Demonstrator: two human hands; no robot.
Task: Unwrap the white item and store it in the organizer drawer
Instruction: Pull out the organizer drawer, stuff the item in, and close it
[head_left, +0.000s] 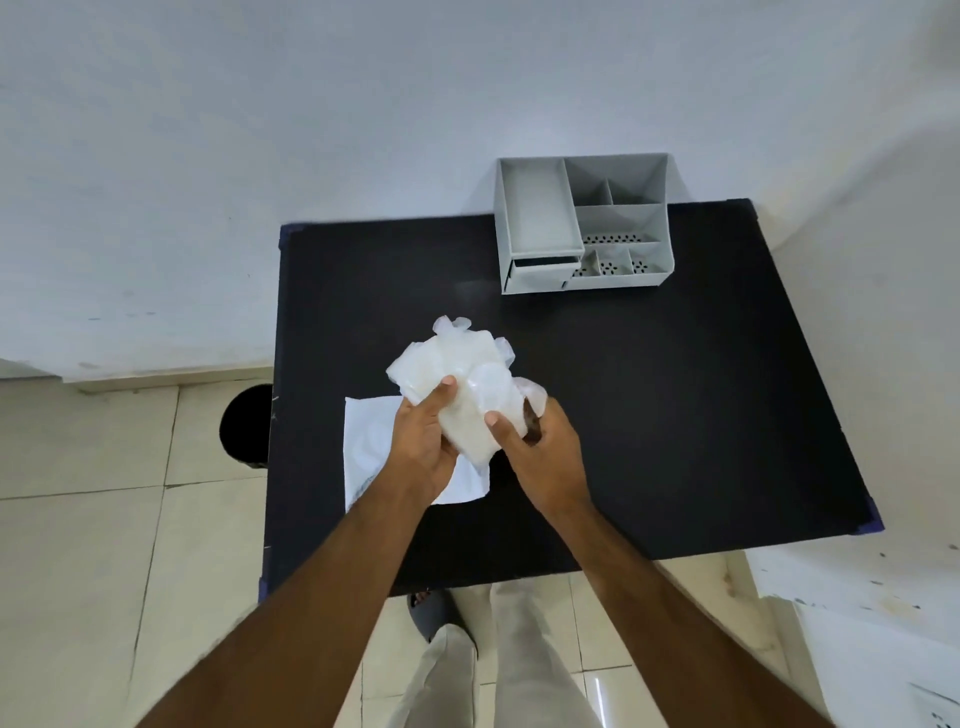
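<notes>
Both hands hold a white item in crinkled translucent plastic wrap (457, 374) above the middle of a black table (675, 405). My left hand (423, 447) grips its lower left side, thumb on top. My right hand (540, 452) pinches the wrap on the right, thumb pressed on the front. A grey desk organizer (584, 223) stands at the table's far edge, right of centre; its small drawer (543, 267) at the lower left front looks slightly pulled out. What is inside the wrap cannot be made out.
A flat white sheet or bag (369, 447) lies on the table under my left hand. A black round bin (247, 423) stands on the tiled floor left of the table. A white wall rises behind. White furniture (872, 613) sits at the lower right.
</notes>
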